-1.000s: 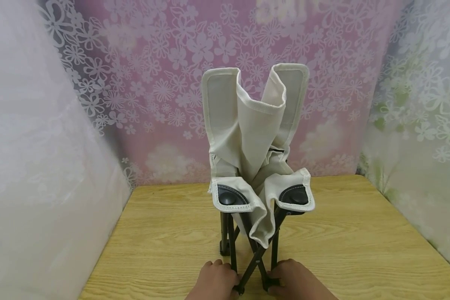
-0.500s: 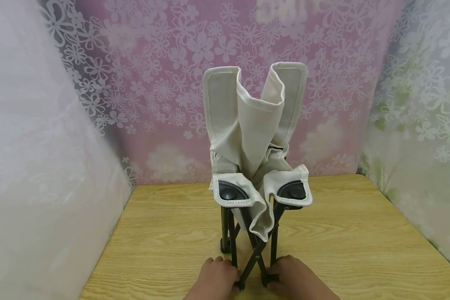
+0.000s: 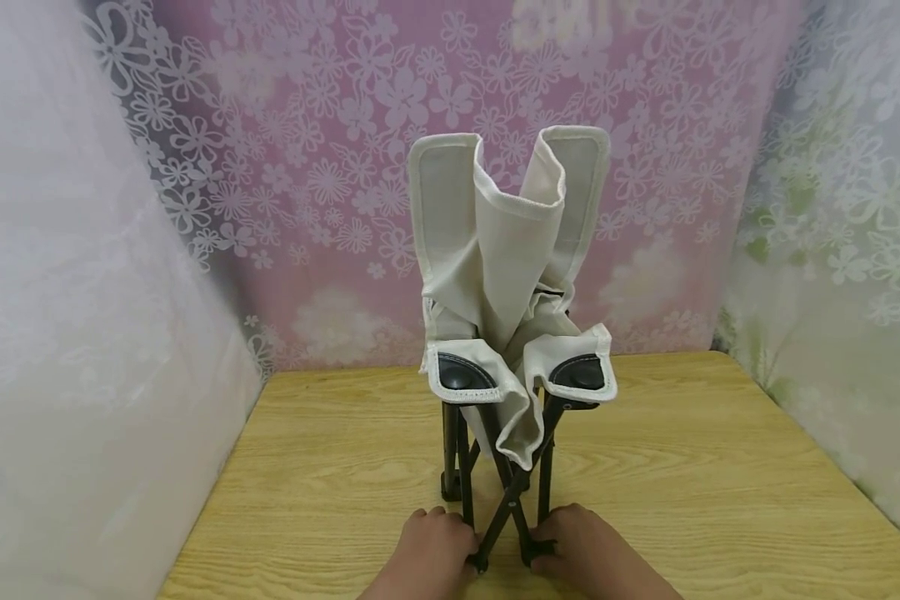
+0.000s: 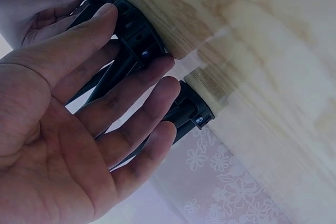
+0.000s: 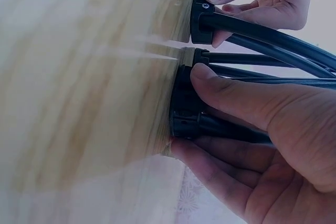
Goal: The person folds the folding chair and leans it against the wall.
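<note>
A partly folded folding chair (image 3: pixel 512 267) with cream fabric and crossed black legs stands upright on the wooden table. My left hand (image 3: pixel 433 550) holds the foot of a front leg low down, thumb on one side and fingers on the other. Beside it, my right hand (image 3: pixel 581 546) grips the other front foot (image 5: pixel 185 103) between thumb and fingers. The seat fabric (image 3: pixel 521 425) sags in folds between the two front corners. Above, the backrest is bent into a deep crease. The rear feet are partly hidden behind the front legs.
The light wood-grain table (image 3: pixel 330 467) extends around the chair on both sides. Behind it hangs a pink flower-print curtain (image 3: pixel 307 208). A whitish sheet (image 3: pixel 82 333) closes off the left, and a pale floral one (image 3: pixel 847 250) the right.
The chair's front corners have risen slightly in the view and drawn a little closer together. Both hands have shifted slightly away from me with the front feet, keeping their hold.
</note>
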A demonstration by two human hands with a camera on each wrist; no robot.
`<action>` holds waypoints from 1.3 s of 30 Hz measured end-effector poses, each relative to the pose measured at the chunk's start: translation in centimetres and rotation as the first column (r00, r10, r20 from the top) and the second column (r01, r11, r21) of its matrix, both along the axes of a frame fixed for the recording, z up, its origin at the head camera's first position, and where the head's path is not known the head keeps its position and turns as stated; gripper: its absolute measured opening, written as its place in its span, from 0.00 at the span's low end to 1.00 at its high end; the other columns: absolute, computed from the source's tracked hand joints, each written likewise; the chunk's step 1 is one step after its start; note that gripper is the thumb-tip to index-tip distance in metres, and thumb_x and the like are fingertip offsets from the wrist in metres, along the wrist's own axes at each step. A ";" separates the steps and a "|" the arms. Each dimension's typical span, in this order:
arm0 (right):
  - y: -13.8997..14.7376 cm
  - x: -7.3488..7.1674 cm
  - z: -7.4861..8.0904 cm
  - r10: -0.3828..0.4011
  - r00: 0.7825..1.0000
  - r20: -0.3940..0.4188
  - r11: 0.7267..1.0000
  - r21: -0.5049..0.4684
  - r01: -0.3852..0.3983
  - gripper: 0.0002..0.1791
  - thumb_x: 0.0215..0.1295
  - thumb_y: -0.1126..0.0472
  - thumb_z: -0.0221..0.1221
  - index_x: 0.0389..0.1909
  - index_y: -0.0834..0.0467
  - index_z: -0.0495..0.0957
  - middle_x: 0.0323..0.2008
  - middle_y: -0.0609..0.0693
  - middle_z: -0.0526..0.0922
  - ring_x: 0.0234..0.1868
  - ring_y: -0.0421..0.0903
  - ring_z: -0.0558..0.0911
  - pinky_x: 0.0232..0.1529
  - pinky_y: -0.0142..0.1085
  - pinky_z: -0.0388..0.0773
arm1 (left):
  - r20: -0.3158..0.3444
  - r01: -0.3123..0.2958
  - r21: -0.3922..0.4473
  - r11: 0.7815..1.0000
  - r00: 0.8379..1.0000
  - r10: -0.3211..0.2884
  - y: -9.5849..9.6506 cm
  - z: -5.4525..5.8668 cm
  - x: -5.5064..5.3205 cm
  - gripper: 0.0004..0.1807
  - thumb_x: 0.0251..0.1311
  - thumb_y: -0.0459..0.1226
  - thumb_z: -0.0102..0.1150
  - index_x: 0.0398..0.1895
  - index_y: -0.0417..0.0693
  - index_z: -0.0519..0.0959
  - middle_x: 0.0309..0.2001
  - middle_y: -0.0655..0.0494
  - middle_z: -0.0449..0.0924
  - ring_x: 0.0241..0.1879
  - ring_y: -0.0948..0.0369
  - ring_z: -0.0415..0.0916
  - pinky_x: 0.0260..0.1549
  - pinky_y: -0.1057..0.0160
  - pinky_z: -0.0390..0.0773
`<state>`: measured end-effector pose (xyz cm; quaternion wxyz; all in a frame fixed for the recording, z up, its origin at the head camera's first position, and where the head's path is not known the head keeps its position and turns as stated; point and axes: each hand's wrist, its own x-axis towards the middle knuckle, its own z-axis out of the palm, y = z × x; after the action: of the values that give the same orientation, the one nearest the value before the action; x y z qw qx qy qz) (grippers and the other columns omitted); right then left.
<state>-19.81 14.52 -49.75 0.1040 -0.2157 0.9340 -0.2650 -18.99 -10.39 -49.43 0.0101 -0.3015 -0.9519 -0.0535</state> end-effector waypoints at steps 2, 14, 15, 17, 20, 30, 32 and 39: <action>0.0 -0.1 -0.2 0.022 0.999 -0.034 1.000 -0.008 -0.023 0.13 0.57 0.57 0.77 0.41 0.57 0.93 0.35 0.45 0.93 0.36 0.39 0.87 0.38 0.37 0.83 | 0.002 -0.002 -0.001 1.000 1.000 0.002 0.0 0.0 -0.1 0.08 0.51 0.48 0.82 0.32 0.64 0.92 0.27 0.66 0.84 0.26 0.68 0.69 0.25 0.68 0.63; -0.2 -1.0 -0.1 0.037 0.997 -0.070 0.999 0.009 -0.036 0.11 0.55 0.57 0.79 0.38 0.56 0.93 0.34 0.45 0.92 0.35 0.37 0.85 0.36 0.35 0.82 | -0.074 -0.016 -0.048 0.999 0.997 0.013 0.2 0.1 -0.5 0.13 0.49 0.53 0.82 0.23 0.61 0.87 0.23 0.66 0.79 0.23 0.68 0.66 0.23 0.68 0.60; -0.2 -1.1 -0.1 0.032 0.998 -0.060 0.999 0.008 -0.032 0.11 0.55 0.57 0.79 0.38 0.56 0.93 0.34 0.45 0.92 0.36 0.38 0.86 0.36 0.36 0.83 | -0.074 -0.021 -0.053 0.998 0.997 0.018 0.3 0.1 -0.6 0.13 0.49 0.53 0.82 0.23 0.61 0.86 0.22 0.66 0.79 0.23 0.67 0.66 0.23 0.68 0.60; -0.2 -1.3 0.0 0.017 0.999 -0.033 1.000 -0.001 -0.017 0.12 0.55 0.57 0.79 0.38 0.57 0.93 0.35 0.47 0.92 0.37 0.42 0.87 0.38 0.37 0.84 | -0.067 -0.027 -0.054 0.998 0.997 0.023 0.3 0.2 -0.7 0.13 0.50 0.52 0.81 0.22 0.61 0.86 0.22 0.65 0.79 0.24 0.67 0.67 0.23 0.68 0.61; -0.3 -1.5 0.0 0.016 1.000 -0.024 1.000 -0.005 -0.016 0.12 0.56 0.57 0.78 0.38 0.58 0.93 0.35 0.48 0.92 0.38 0.45 0.88 0.40 0.39 0.85 | -0.054 -0.032 -0.043 0.999 0.998 0.029 0.4 0.3 -0.7 0.14 0.51 0.51 0.82 0.21 0.60 0.85 0.22 0.65 0.78 0.24 0.67 0.68 0.23 0.68 0.61; -0.3 -1.8 -0.3 0.009 0.997 -0.072 1.000 -0.006 -0.009 0.12 0.54 0.57 0.79 0.38 0.58 0.93 0.36 0.48 0.92 0.40 0.47 0.88 0.41 0.41 0.85 | -0.065 -0.024 -0.003 1.000 0.998 0.024 0.3 0.4 -1.1 0.11 0.53 0.48 0.80 0.22 0.60 0.86 0.22 0.64 0.77 0.23 0.66 0.66 0.22 0.67 0.60; -0.4 -1.8 -0.3 0.014 0.996 -0.094 1.000 -0.005 -0.015 0.12 0.54 0.58 0.79 0.38 0.59 0.93 0.35 0.49 0.92 0.39 0.47 0.88 0.41 0.40 0.85 | -0.074 -0.024 -0.002 1.000 0.997 0.024 0.2 0.3 -1.2 0.10 0.53 0.48 0.80 0.23 0.60 0.86 0.22 0.64 0.77 0.23 0.66 0.66 0.22 0.67 0.60; -0.6 -2.4 -0.1 -0.010 0.998 -0.061 1.000 -0.011 0.009 0.16 0.55 0.59 0.79 0.41 0.64 0.92 0.40 0.56 0.92 0.44 0.56 0.90 0.47 0.51 0.87 | -0.092 -0.038 -0.013 0.999 0.995 0.036 0.3 0.2 -1.6 0.10 0.52 0.49 0.80 0.23 0.61 0.87 0.22 0.64 0.78 0.23 0.65 0.68 0.22 0.66 0.62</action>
<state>-22.16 13.97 -49.84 0.0728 -0.2199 0.9364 -0.2638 -20.64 -10.07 -49.24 0.0526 -0.2861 -0.9562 -0.0323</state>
